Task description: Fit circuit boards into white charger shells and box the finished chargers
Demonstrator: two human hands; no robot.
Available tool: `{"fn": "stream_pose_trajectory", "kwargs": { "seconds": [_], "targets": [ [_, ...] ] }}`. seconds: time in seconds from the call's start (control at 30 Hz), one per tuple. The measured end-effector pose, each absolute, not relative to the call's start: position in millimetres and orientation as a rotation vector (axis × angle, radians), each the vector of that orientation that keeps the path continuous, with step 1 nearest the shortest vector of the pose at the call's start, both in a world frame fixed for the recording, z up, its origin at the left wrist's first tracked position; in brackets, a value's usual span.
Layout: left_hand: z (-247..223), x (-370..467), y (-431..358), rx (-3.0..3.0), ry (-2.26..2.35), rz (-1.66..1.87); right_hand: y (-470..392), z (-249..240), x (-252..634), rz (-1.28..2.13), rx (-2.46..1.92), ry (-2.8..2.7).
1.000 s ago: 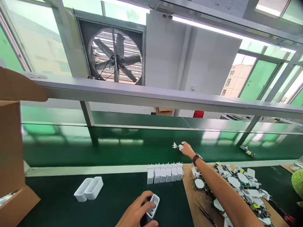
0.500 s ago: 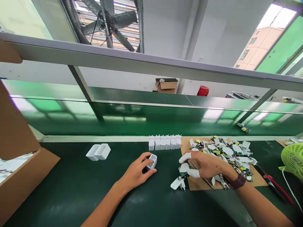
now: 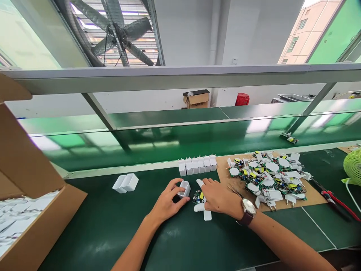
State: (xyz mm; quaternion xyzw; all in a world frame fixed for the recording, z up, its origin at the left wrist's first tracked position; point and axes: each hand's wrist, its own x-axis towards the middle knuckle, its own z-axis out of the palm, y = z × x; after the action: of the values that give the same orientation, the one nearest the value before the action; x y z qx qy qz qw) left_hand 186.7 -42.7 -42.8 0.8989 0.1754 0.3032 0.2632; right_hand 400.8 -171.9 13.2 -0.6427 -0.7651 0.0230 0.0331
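Observation:
My left hand (image 3: 168, 203) rests on the green bench, thumb and fingers closed around a small white plastic charger case (image 3: 185, 188) with its hollow side up. Just right of it, my right hand (image 3: 216, 197) wears white finger covers on thumb and forefinger. Between those two fingertips is a small circuit board (image 3: 198, 196) with dark and yellow parts. A white plastic piece (image 3: 207, 215) shows below the right thumb; whether it is joined to the board is hidden. Behind the hands stands a row of several white charger cases (image 3: 197, 165) with pins upward.
Circuit boards with white plug pieces (image 3: 267, 177) lie heaped on a cardboard sheet (image 3: 225, 175), with tweezers (image 3: 235, 191) there. Red-handled pliers (image 3: 338, 203) and a green fan (image 3: 352, 167) are at right. Two white cases (image 3: 125, 183) and an open carton (image 3: 56, 222) stand left.
My right hand has moved left from the edge of the pile, bringing a circuit board beside the case. My left hand keeps hold of the case. The camera view has shifted and levelled.

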Motion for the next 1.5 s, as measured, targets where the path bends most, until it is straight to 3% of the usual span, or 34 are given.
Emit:
{"fn": "stream_pose_trajectory", "kwargs": {
  "seconds": [0.23, 0.9, 1.2, 1.5],
  "targets": [
    [-41.1, 188.6, -45.1, 2.314, 0.485, 0.672, -204.5, -18.0, 416.7, 0.167, -1.853, -2.239],
    [-49.4, 191.7, -44.9, 2.183, 0.627, 0.562, -193.3, -22.6, 431.4, 0.364, -1.607, -2.147],
    [-51.9, 196.9, -51.8, 2.275, 0.602, 0.757, -192.3, -8.2, 419.2, 0.036, -1.44, -1.793],
    [-43.3, 201.8, -55.5, 2.361, 0.48, 0.845, -199.1, -25.2, 411.6, -0.062, -1.335, -1.834]
  ]
}}
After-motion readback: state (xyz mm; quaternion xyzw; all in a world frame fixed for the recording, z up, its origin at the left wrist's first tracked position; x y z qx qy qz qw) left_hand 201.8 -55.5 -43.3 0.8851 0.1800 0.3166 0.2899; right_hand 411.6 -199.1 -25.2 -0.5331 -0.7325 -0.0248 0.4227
